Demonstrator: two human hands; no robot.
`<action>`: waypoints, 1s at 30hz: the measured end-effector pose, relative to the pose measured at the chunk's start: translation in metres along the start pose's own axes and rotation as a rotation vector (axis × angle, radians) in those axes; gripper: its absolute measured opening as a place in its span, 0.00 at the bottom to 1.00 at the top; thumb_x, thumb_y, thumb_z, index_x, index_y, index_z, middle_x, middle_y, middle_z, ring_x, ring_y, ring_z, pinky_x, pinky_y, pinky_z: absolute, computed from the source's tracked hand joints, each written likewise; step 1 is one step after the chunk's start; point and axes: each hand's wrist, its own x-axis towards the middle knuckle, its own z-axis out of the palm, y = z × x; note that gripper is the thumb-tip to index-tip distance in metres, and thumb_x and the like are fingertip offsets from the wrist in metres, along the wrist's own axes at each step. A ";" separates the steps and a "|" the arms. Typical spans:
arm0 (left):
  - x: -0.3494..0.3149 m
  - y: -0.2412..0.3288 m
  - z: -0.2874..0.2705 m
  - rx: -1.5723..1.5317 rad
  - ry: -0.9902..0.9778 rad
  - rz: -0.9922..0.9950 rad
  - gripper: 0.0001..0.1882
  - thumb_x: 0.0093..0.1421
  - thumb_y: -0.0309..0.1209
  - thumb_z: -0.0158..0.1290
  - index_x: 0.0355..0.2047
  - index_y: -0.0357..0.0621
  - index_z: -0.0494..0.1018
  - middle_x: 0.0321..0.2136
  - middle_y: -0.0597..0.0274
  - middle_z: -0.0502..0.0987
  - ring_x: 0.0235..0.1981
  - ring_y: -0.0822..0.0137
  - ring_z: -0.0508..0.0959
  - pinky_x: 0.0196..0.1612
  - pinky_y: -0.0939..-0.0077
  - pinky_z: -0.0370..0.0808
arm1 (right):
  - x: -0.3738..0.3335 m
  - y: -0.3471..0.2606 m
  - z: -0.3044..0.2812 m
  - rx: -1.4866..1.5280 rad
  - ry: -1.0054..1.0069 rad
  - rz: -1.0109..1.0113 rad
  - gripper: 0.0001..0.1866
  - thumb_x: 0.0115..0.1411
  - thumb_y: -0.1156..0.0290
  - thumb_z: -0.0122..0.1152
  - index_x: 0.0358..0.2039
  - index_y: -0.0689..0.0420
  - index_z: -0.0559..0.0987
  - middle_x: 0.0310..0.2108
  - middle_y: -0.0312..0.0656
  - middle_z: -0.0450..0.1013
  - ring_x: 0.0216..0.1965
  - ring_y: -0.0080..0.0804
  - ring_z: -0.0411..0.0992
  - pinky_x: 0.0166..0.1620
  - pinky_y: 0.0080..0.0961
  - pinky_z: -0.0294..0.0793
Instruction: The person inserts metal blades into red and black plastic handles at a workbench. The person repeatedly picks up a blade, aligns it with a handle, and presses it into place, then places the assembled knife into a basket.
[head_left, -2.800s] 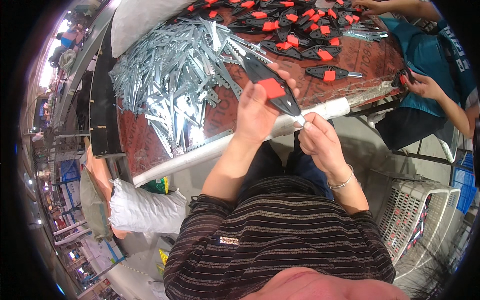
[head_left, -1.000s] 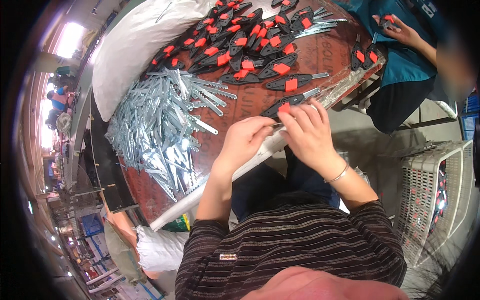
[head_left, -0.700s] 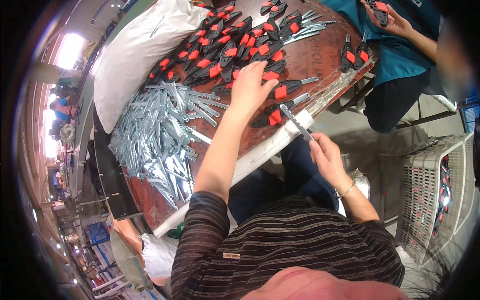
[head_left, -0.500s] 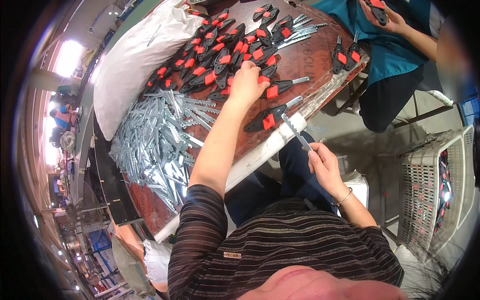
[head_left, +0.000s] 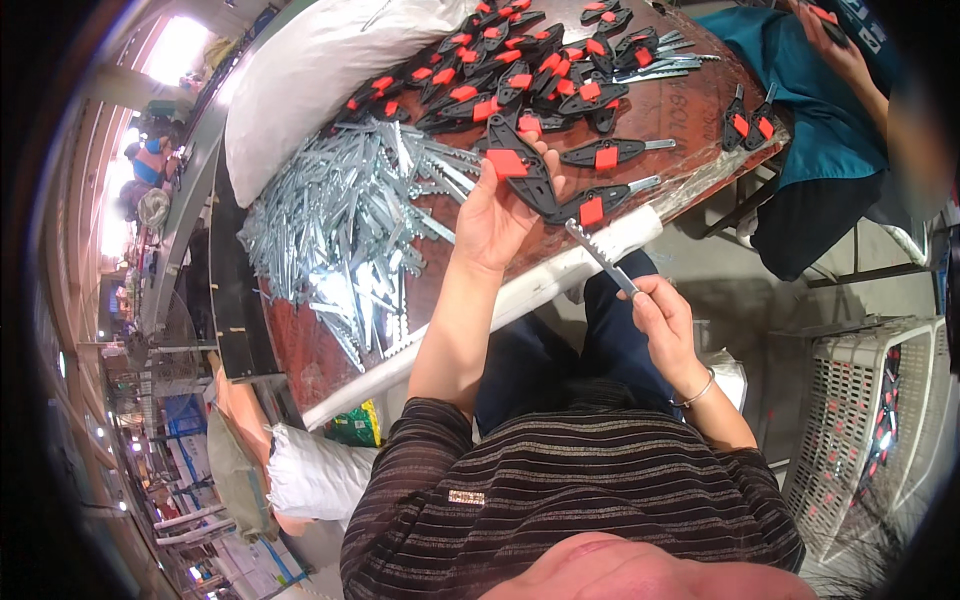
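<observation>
My left hand (head_left: 497, 222) holds up a black plastic tool body (head_left: 523, 175) with a red block at its middle, fingers curled behind it and the thumb along its side. My right hand (head_left: 663, 325) pinches the lower end of a notched flat metal strip (head_left: 603, 258), its other end pointing up and left near the table edge. Two tool bodies lie close by on the table (head_left: 440, 265): an upper one (head_left: 606, 155) and a lower one (head_left: 592, 208), each with a metal strip sticking out of its right end.
Loose metal strips (head_left: 345, 210) lie heaped at the left, beside a white sack (head_left: 310, 90). Many black-and-red bodies (head_left: 515, 80) cover the far side. A co-worker's hand (head_left: 835, 50) holds another body at the far right. A plastic crate (head_left: 835, 420) stands at the lower right.
My left hand has come back from the pile toward me, with a tool body now showing in it. My right hand still holds the strip. The view has shifted.
</observation>
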 end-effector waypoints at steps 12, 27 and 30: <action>-0.041 -0.010 0.004 -0.217 0.018 0.176 0.25 0.65 0.38 0.43 0.59 0.40 0.57 0.54 0.53 0.65 0.58 0.57 0.64 0.61 0.53 0.62 | -0.003 -0.012 0.026 0.176 -0.113 0.150 0.11 0.65 0.68 0.45 0.36 0.62 0.73 0.16 0.24 0.55 0.18 0.12 0.49 0.22 0.13 0.49; -0.052 -0.044 0.004 0.363 0.151 0.251 0.27 0.65 0.41 0.45 0.59 0.40 0.56 0.53 0.53 0.67 0.55 0.56 0.69 0.56 0.53 0.70 | 0.032 -0.010 0.051 0.293 -0.111 0.200 0.12 0.66 0.65 0.46 0.34 0.61 0.73 0.17 0.24 0.55 0.18 0.12 0.50 0.21 0.13 0.49; -0.047 -0.047 0.003 0.269 0.198 0.245 0.28 0.66 0.44 0.42 0.60 0.41 0.55 0.54 0.53 0.67 0.55 0.57 0.69 0.57 0.53 0.69 | 0.036 -0.010 0.048 0.180 -0.097 0.199 0.13 0.66 0.65 0.46 0.34 0.61 0.73 0.17 0.24 0.55 0.19 0.12 0.50 0.22 0.13 0.49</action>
